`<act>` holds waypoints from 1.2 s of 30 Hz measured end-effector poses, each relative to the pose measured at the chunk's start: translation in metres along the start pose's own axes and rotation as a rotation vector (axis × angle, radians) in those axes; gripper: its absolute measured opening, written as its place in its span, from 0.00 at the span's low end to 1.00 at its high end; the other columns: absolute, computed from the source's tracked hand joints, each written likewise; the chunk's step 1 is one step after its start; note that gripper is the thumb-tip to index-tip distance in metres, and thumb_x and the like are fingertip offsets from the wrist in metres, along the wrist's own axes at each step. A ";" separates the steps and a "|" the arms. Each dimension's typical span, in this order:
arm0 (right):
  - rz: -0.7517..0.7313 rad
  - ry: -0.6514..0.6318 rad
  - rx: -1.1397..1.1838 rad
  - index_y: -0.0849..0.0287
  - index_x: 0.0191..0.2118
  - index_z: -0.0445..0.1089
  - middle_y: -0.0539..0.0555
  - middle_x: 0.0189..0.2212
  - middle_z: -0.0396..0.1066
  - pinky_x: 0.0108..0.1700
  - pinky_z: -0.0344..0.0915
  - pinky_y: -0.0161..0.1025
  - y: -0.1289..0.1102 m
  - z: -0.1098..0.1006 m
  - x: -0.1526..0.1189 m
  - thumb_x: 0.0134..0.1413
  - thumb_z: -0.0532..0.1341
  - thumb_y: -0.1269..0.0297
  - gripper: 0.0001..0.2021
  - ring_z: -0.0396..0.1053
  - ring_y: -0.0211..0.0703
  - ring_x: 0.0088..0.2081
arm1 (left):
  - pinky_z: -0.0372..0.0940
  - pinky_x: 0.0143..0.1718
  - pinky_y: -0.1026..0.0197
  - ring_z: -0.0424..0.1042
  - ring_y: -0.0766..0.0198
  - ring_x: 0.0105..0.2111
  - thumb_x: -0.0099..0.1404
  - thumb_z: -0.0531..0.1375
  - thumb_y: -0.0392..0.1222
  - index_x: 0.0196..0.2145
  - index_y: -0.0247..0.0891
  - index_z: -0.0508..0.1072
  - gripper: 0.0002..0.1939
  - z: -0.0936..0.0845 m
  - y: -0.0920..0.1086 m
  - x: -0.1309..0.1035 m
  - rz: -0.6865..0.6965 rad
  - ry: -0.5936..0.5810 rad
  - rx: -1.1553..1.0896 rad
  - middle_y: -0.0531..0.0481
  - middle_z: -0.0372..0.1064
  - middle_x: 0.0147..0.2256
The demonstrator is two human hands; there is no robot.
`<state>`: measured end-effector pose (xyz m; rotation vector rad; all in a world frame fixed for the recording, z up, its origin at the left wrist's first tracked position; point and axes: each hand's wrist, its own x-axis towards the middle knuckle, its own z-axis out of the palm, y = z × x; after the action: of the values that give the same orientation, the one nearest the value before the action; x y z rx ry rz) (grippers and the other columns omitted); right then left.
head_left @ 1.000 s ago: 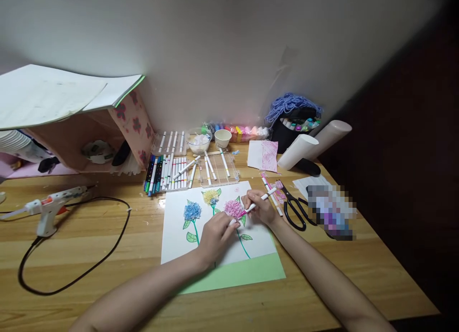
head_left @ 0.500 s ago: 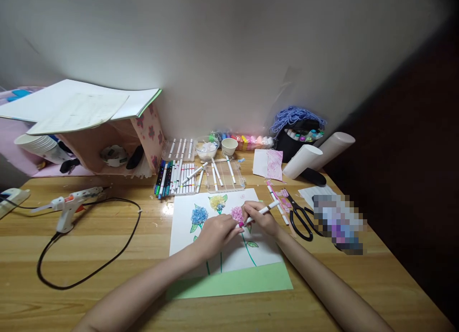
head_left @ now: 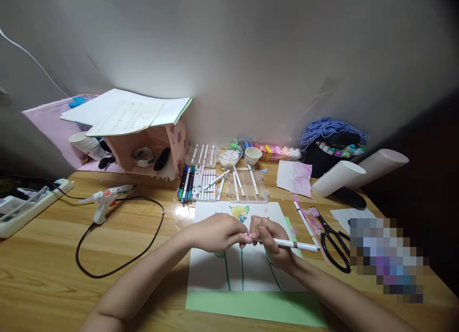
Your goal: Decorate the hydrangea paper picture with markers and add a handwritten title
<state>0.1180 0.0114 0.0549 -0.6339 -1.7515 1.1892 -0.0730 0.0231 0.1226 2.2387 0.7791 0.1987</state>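
Over the drawing, both hands meet on a white marker (head_left: 301, 245) with a brown band. My right hand (head_left: 274, 241) is closed around its barrel, the far end sticking out to the right. At the pink end, my left hand (head_left: 220, 231) pinches with thumb and fingers; whether that is a cap or a separate piece I cannot make out. Below them lies a white sheet (head_left: 208, 274) with green stems, on green paper (head_left: 258, 309). A crumbly yellow flower (head_left: 238, 211) shows above my left hand. My hands hide the blue and pink flowers.
Black-handled scissors (head_left: 335, 246) and another marker (head_left: 306, 222) lie right of the sheet. Behind are several markers (head_left: 208, 184), a glass bowl (head_left: 229, 157) and a paper cup (head_left: 253, 155). A glue gun (head_left: 107, 200) with its looped black cord (head_left: 84, 260) lies left, near a power strip (head_left: 64, 188).
My hands have drawn toward me, off the pink flower. The marker has swung from slanting upward to nearly level, its far end pointing right. The view has shifted left.
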 end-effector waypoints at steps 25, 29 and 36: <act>0.450 -0.123 -0.961 0.62 0.32 0.67 0.57 0.27 0.69 0.31 0.57 0.37 0.033 -0.062 0.126 0.54 0.56 0.65 0.06 0.64 0.44 0.29 | 0.56 0.53 0.47 0.56 0.50 0.55 0.67 0.51 0.36 0.53 0.36 0.60 0.17 0.005 -0.072 0.030 -0.234 0.659 0.481 0.37 0.56 0.54; 0.442 -0.472 -0.667 0.58 0.33 0.69 0.48 0.22 0.69 0.28 0.56 0.33 -0.021 -0.085 0.094 0.54 0.57 0.64 0.06 0.63 0.37 0.24 | 0.53 0.55 0.47 0.56 0.50 0.56 0.67 0.53 0.38 0.50 0.38 0.63 0.14 0.021 -0.068 0.043 -0.113 0.554 0.541 0.40 0.59 0.54; 0.619 -0.232 0.248 0.59 0.42 0.67 0.53 0.32 0.71 0.25 0.57 0.31 -0.022 -0.097 0.028 0.51 0.60 0.57 0.14 0.64 0.36 0.29 | 0.59 0.36 0.55 0.63 0.55 0.35 0.70 0.46 0.42 0.31 0.36 0.67 0.14 0.048 -0.054 0.051 -0.066 0.399 0.507 0.44 0.66 0.33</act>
<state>0.1919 0.0682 0.0983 -0.9541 -1.5969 1.9357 -0.0400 0.0531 0.0462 2.6812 1.2243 0.4698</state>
